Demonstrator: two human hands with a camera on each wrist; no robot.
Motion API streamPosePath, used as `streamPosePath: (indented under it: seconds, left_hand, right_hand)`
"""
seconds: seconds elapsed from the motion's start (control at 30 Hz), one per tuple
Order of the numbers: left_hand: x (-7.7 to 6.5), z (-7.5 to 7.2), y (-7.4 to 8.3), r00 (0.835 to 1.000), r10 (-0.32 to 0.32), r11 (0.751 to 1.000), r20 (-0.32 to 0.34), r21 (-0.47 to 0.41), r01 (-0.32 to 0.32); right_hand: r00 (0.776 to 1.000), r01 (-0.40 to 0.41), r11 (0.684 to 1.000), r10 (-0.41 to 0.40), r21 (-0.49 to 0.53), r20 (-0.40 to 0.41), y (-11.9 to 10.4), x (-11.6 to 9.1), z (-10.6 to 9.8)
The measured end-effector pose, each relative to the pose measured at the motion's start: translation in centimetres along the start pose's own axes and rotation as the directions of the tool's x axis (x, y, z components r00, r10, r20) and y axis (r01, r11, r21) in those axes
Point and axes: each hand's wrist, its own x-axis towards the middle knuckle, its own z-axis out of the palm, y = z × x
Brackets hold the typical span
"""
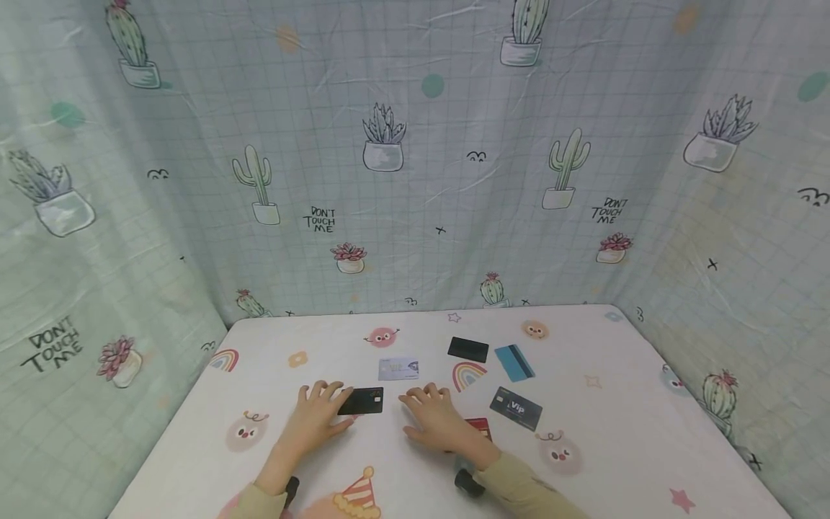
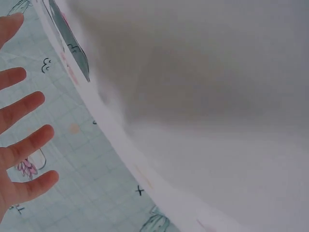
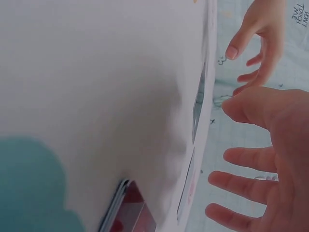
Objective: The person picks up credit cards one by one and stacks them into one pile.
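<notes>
My left hand [image 1: 310, 419] hovers or rests at the left side of a black chip card [image 1: 364, 401], its fingers spread and overlapping that card's left end from above. Whether a fingertip touches the card, I cannot tell. To the right of the card is my right hand [image 1: 436, 417], fingers loosely spread and holding nothing. Its wrist partly covers a red card [image 1: 480, 427]. In the left wrist view the fingers [image 2: 29, 145] stand apart with nothing between them. The right wrist view shows my right hand [image 3: 270, 164] relaxed, with the left hand [image 3: 265, 43] beyond it.
Behind the hands lies a silver VIP card [image 1: 398, 369]. Farther right are a plain black card [image 1: 468, 349], a blue card with a dark stripe [image 1: 515, 362] and a dark grey VIP card [image 1: 516, 409]. The white patterned table [image 1: 259, 382] meets a cactus-print curtain [image 1: 415, 274].
</notes>
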Motion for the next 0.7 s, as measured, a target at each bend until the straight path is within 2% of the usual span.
streamPosePath:
  seconds: [0.17, 0.43, 0.7]
  left_hand:
    - [-0.1, 0.3, -1.0, 1.0, 0.025, 1.0, -0.008, -0.007, -0.025]
    - [-0.3, 0.6, -1.7, 0.999, 0.025, 1.0, 0.046, -0.009, -0.024]
    - [-0.5, 0.6, -2.2, 0.998, 0.028, 1.0, 0.064, -0.005, -0.028]
  right_hand:
    - [1.0, 0.013, 1.0, -0.013, -0.021, -0.005, -0.4, 0.8, 0.1]
    - [0.999, 0.032, 0.998, -0.032, -0.046, 0.002, -1.2, 2.0, 0.5]
    - [0.999, 0.043, 0.996, -0.041, -0.082, 0.033, -1.6, 2.8, 0.7]
